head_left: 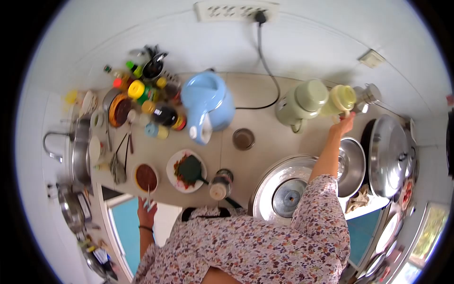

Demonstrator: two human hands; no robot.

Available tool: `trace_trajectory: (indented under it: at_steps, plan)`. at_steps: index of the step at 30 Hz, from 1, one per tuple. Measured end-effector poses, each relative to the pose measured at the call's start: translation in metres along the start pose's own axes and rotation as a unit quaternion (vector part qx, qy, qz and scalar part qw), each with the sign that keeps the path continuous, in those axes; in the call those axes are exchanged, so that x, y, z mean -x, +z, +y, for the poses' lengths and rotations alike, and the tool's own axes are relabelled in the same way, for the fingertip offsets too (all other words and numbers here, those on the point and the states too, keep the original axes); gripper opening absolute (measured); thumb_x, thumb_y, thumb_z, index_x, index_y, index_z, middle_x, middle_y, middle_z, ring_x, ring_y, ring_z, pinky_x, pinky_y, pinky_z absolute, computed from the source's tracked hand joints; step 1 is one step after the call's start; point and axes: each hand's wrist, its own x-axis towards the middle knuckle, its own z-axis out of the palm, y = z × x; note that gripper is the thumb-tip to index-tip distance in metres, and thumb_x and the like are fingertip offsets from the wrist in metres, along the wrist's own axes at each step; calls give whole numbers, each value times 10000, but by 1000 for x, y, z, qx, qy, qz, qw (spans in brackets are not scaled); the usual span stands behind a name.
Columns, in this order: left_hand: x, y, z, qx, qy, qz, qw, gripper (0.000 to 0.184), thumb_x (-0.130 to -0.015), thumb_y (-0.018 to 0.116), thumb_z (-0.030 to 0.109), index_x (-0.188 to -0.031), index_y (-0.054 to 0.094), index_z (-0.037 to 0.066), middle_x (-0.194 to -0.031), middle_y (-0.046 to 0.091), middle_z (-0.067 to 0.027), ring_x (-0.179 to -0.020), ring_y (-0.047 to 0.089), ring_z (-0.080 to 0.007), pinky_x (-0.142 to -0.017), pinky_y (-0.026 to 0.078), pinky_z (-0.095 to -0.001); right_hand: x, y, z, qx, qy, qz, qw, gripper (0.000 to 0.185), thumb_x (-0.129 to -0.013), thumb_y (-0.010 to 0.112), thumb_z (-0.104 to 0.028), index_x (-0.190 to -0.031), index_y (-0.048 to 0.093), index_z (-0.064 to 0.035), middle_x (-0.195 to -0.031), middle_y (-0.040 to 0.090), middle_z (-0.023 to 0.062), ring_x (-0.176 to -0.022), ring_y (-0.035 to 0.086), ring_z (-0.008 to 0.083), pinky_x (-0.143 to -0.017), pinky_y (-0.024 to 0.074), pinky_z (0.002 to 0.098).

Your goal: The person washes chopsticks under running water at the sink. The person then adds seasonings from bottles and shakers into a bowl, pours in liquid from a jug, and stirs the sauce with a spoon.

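Observation:
My right hand is stretched out to the right, its fingers closed at the handle of a yellow-green jug. That jug stands beside a larger pale green thermos. My left hand is low at the counter's front edge, its fingers apart, just below a white bowl of dark red sauce. A thin utensil handle sticks out of the bowl towards this hand; whether the fingertips touch it is unclear. To the bowl's right, a white plate carries chopped red and green food under a dark green round utensil.
A blue kettle and a metal cup stand mid-counter. Sauce bottles crowd the back left. A jar is near the front edge. Steel basins and a lidded pot are at right. A cord hangs from the socket.

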Motion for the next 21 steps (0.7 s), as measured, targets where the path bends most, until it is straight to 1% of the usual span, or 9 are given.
trace_trajectory:
  at_steps: [2, 4, 5, 6, 9, 12, 14, 16, 21]
  plan:
    - [2, -1, 10, 13, 15, -6, 1000, 845, -763, 545, 593, -1333, 231, 54, -1194, 376, -214, -926, 529, -288, -785, 477, -368, 1, -2, -2, 10, 16, -15, 1000, 391, -822, 535, -428, -792, 570, -40, -672, 475, 32, -626, 420, 132, -545, 352, 281]
    - [0, 3, 21, 97, 1, -60, 994, 858, -789, 495, 595, -1384, 131, 95, -1298, 275, -281, -1107, 430, -333, -932, 403, -381, -6, -8, 2, 33, 4, -43, 999, 458, -840, 499, -463, -887, 594, -17, -691, 504, 36, -641, 428, 135, -574, 355, 275]
    - [-3, 2, 25, 95, -2, -101, 990, 857, -791, 495, 588, -1383, 129, 88, -1361, 118, -304, -1183, 382, -331, -951, 395, -383, -10, -9, 4, 61, 4, -51, 997, 509, -848, 480, -492, -926, 596, -2, -699, 518, 41, -652, 440, 141, -581, 354, 274]
    - [-13, -3, 24, 107, -4, -141, 984, 858, -797, 476, 593, -1388, 101, 98, -1365, 108, -306, -1197, 365, -340, -970, 376, -377, -23, -15, 11, 98, 9, -63, 993, 565, -846, 462, -535, -958, 586, 4, -736, 529, 44, -670, 448, 147, -581, 350, 282]
    - [-22, 5, 28, 96, 15, -178, 979, 938, -775, 467, 624, -1385, -9, 94, -1303, 291, -286, -1161, 414, -329, -997, 347, -386, -29, -26, 10, 90, 38, -91, 991, 552, -866, 387, -561, -1005, 542, -50, -786, 521, 15, -715, 448, 119, -556, 313, 267]
    - [-55, 2, 20, 100, 0, -241, 965, 698, -848, 328, 595, -1317, 291, 79, -1238, 459, -129, -1110, 471, -249, -966, 381, -392, -70, -56, 3, 185, 27, -12, 982, 438, -855, 420, -446, -922, 535, -29, -714, 517, 29, -540, 429, 133, -444, 294, 269]
    - [-64, 8, 19, 94, -15, -281, 955, 686, -832, 348, 606, -1306, 330, 110, -1266, 447, -77, -1122, 464, -231, -967, 378, -409, -22, -70, -53, 130, -84, -61, 986, 326, -864, 467, -326, -922, 535, -13, -759, 548, 57, -605, 479, 144, -481, 369, 255]
    - [-73, 13, 16, 144, -7, -294, 945, 668, -830, 382, 584, -1301, 333, 113, -1258, 454, -81, -1139, 455, -236, -943, 401, -431, 50, -81, -116, 59, -157, -53, 984, 326, -871, 500, -283, -978, 500, 25, -832, 579, 106, -728, 543, 172, -622, 458, 270]
    - [-101, 14, 5, 181, 7, -322, 929, 607, -850, 392, 545, -1280, 353, 118, -1242, 468, -74, -1108, 485, -227, -867, 466, -428, 253, -95, -226, 101, -478, -35, 872, 279, -880, 485, -221, -1019, 476, 20, -868, 540, 114, -743, 538, 191, -674, 464, 312]
